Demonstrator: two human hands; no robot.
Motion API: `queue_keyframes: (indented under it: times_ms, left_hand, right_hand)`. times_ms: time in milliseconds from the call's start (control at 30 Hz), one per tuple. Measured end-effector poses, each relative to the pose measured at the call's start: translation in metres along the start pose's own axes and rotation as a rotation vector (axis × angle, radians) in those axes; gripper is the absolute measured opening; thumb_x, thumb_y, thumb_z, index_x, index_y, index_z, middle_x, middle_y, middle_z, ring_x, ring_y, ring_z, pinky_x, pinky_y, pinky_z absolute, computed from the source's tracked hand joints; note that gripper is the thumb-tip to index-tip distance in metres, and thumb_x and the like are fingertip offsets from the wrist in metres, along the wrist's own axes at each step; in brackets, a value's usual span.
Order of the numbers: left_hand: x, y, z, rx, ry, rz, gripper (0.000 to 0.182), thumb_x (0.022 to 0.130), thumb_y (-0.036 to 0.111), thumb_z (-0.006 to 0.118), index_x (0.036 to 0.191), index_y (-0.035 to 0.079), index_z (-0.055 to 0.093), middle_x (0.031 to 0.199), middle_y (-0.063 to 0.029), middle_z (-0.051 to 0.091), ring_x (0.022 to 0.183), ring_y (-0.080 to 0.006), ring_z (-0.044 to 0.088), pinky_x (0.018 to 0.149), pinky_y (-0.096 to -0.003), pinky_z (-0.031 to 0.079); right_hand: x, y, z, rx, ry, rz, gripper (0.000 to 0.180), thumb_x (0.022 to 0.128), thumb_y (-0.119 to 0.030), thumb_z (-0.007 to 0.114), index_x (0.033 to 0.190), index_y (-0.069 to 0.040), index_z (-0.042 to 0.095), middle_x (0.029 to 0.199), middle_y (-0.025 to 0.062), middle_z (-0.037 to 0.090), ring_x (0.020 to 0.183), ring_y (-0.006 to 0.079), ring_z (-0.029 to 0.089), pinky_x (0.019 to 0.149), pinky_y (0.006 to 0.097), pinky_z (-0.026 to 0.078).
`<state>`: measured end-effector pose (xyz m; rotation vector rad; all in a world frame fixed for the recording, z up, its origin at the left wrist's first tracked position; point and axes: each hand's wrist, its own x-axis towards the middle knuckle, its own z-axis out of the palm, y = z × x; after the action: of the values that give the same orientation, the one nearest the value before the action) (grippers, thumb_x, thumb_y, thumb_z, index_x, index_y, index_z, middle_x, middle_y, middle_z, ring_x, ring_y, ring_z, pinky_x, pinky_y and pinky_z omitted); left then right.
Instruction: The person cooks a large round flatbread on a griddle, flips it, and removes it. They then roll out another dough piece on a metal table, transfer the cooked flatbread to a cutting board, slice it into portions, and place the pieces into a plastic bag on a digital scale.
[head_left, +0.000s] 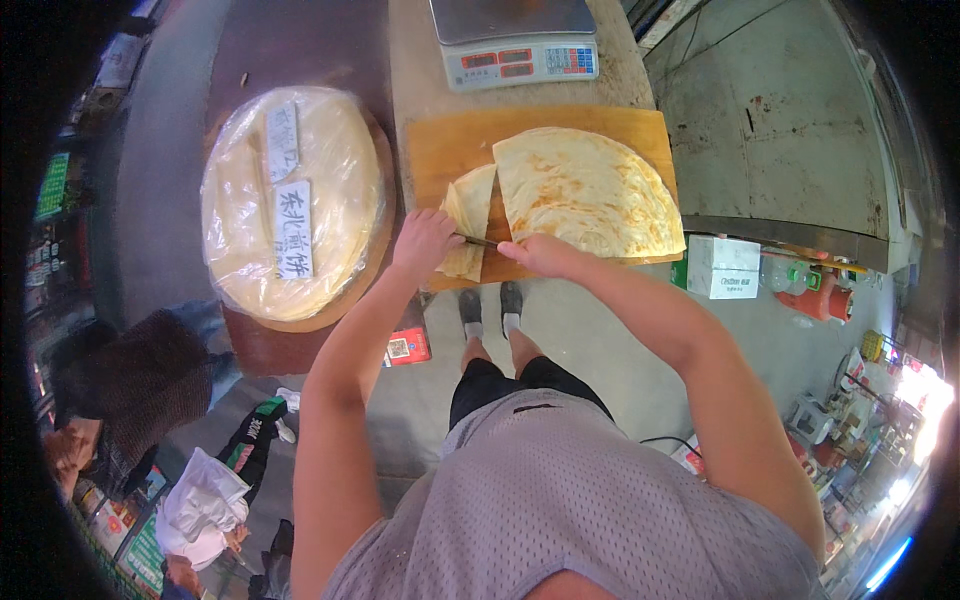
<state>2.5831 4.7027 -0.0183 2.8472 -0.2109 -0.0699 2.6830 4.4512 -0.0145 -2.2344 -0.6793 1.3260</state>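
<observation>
A large browned flatbread (589, 195), its left side cut straight, lies on a wooden board (450, 139). Left of it, across a gap, lies a smaller wedge of flatbread (472, 202), partly folded. My left hand (426, 238) is at the wedge's left edge, its fingers by one end of a thin dark tool (478, 241), perhaps a knife; whether they grip it or the bread I cannot tell. My right hand (541, 255) is closed around the tool's other end, at the board's near edge beside the large piece.
Plastic-wrapped pale flatbreads (330, 187) with handwritten signs stand left on a round board. A digital scale (517, 56) sits beyond the wooden board. A metal surface (772, 127) is at right, above a white box (724, 267). People stand at lower left.
</observation>
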Motion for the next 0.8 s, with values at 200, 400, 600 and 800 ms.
queue_keyframes:
  times_ms: [200,400,600,800]
  left_hand:
    - [0.009,-0.004,-0.034,0.058,0.113,0.073,0.026,0.084,0.033,0.074,0.089,0.010,0.065,0.093,-0.0061,0.064,0.099,-0.0268,0.061,0.091,-0.0425,0.045]
    - [0.061,-0.027,-0.013,-0.063,0.008,0.041,0.028,0.084,0.033,0.074,0.096,0.008,0.065,0.100,-0.0096,0.066,0.104,-0.0309,0.061,0.093,-0.0459,0.045]
    - [0.060,-0.035,0.012,0.023,-0.025,0.039,0.029,0.085,0.032,0.073,0.099,0.008,0.064,0.103,-0.0096,0.065,0.105,-0.0307,0.061,0.094,-0.0454,0.044]
    - [0.067,-0.022,-0.006,0.061,-0.148,-0.013,0.031,0.086,0.029,0.074,0.105,0.007,0.063,0.110,-0.0105,0.064,0.112,-0.0327,0.058,0.099,-0.0464,0.042]
  right_hand:
    - [-0.013,-0.005,-0.023,-0.060,-0.025,-0.051,0.081,0.098,-0.072,0.041,0.099,0.002,0.075,0.098,0.0267,0.073,0.095,0.0403,0.070,0.087,0.0448,0.054]
    - [0.018,-0.012,-0.048,-0.137,0.065,0.026,0.082,0.097,-0.073,0.041,0.098,0.002,0.075,0.094,0.0259,0.073,0.091,0.0402,0.070,0.084,0.0462,0.054]
    - [0.033,0.006,-0.046,-0.102,0.010,0.043,0.085,0.096,-0.074,0.040,0.093,0.004,0.075,0.089,0.0266,0.072,0.086,0.0421,0.069,0.080,0.0483,0.054]
    - [0.031,0.002,-0.036,-0.077,0.081,0.033,0.085,0.097,-0.074,0.040,0.090,0.004,0.075,0.082,0.0267,0.070,0.081,0.0416,0.069,0.079,0.0482,0.054]
